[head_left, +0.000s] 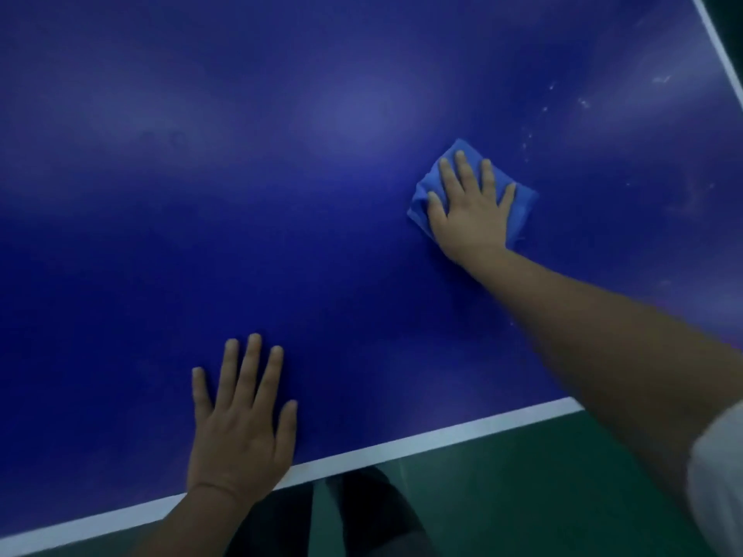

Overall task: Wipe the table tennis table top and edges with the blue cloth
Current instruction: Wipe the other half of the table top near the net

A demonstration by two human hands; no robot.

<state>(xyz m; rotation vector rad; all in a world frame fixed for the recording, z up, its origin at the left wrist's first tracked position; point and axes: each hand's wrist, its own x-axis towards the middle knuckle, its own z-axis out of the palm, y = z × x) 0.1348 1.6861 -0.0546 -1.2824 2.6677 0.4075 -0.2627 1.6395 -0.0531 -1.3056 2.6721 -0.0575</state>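
Two hands are laid flat on the dark blue table tennis table top point(281, 195). The blue cloth point(522, 203) is pressed against the surface under the right hand point(470, 211), whose fingers are spread straight over it, not curled round it. The cloth is found right of the middle, well in from the near white edge line point(442, 434). The left hand point(241, 428) is rested palm down, fingers straight, nothing held, its heel lying over that line. Pale specks point(538, 118) are seen just beyond the cloth. Green floor point(522, 476) is seen below the table's edge.
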